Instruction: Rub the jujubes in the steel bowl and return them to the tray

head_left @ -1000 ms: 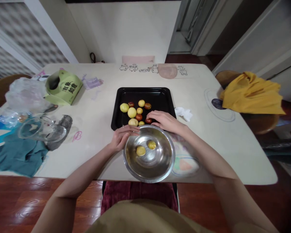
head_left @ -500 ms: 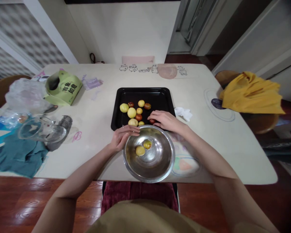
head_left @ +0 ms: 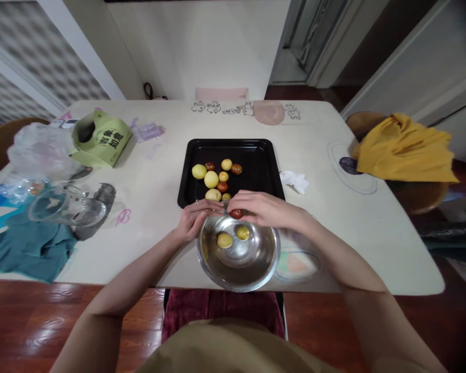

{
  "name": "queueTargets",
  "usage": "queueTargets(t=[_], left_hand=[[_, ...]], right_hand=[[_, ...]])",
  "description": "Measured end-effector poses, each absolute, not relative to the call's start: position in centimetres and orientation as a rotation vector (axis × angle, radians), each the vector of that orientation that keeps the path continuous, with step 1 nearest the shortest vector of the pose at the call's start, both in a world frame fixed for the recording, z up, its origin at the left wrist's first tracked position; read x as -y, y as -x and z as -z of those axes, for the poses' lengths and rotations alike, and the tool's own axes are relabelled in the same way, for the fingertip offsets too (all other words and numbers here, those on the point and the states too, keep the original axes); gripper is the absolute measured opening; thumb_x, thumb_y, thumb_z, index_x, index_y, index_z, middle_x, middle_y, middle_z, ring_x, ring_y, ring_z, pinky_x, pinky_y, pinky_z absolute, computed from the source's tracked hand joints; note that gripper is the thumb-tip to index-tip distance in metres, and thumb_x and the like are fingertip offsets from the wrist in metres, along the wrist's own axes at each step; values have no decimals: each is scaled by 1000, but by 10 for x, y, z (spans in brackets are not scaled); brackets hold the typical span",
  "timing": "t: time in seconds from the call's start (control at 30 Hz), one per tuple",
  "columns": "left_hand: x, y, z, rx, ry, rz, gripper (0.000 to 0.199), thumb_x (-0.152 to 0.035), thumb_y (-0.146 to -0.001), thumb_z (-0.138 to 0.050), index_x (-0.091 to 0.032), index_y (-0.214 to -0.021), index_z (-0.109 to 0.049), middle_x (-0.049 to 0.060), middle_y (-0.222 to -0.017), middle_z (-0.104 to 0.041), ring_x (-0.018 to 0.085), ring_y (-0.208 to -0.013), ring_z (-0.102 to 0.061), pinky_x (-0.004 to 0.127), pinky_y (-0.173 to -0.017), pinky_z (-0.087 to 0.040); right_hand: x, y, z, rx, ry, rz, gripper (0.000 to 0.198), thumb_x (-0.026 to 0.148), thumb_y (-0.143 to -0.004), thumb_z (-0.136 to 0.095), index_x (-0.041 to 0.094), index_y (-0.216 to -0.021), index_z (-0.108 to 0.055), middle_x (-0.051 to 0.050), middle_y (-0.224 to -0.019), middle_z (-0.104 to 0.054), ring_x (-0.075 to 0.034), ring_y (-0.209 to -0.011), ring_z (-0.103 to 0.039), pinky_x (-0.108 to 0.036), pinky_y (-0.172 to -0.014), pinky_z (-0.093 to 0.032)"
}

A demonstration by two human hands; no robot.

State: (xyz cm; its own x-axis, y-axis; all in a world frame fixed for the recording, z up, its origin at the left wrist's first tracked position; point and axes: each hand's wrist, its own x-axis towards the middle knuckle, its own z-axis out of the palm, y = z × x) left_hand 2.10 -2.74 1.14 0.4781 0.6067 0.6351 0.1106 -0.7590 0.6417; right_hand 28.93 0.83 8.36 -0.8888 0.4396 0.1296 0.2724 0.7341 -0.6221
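My right hand (head_left: 256,207) is over the far side of a steel bowl (head_left: 238,277), its fingers closed round a reddish-brown jujube (head_left: 236,213). My left hand (head_left: 196,218) rests against the bowl's far left rim, fingers stretched out straight and a ring on one of them. Inside the bowl lie a pale yellow jujube (head_left: 224,240) and a yellow-green jujube (head_left: 243,232). Just beyond the bowl, a black baking tray (head_left: 256,168) carries several yellow and reddish-brown fruits, among them a large pale one (head_left: 211,180) and a brown one (head_left: 236,169). My right hand covers the tray's near right part.
A crumpled tissue (head_left: 294,181) lies right of the tray. To the left are a glass pitcher (head_left: 68,207), a teal cloth (head_left: 31,246), a green paper carrier (head_left: 103,137) and clear plastic bags (head_left: 42,150). A yellow cloth (head_left: 406,150) hangs over the chair on the right.
My right hand has come from the tray's near right part to over the bowl, bringing the reddish-brown jujube. The yellow-green jujube in the bowl has shifted slightly right. My left hand stays put.
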Motion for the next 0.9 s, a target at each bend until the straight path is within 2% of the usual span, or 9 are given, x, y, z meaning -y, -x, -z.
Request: queueTargets(t=[0.33,0.73,0.9], left_hand=[[26,-20,-9,-604,-2207,-1252,50,-30,-115,-31,-16,-114,-79,16,-114,-79,28,-115,-75,47,-101,-62],[26,-20,-9,-564,-2193,-1261,48,-29,-114,-32,-13,-114,-78,17,-115,-79,27,-117,-74,48,-102,-62],[25,-20,-8,-563,-2201,-1263,48,-29,-114,-32,-14,-115,-78,16,-115,-79,27,-117,-74,47,-101,-62]], right_hand=[[1,-273,-58,2812,522,-867,23,-3,-91,-61,20,-93,-66,-3,-98,-70,-20,-102,-64,-34,-89,-52],[1,-272,-56,2795,511,-881,24,-2,-89,-61,20,-94,-68,-4,-101,-72,-22,-102,-65,-35,-89,-52],[0,-273,-62,2795,531,-855,16,6,-92,-68,19,-100,-72,-6,-104,-74,-23,-107,-66,-36,-92,-54]])
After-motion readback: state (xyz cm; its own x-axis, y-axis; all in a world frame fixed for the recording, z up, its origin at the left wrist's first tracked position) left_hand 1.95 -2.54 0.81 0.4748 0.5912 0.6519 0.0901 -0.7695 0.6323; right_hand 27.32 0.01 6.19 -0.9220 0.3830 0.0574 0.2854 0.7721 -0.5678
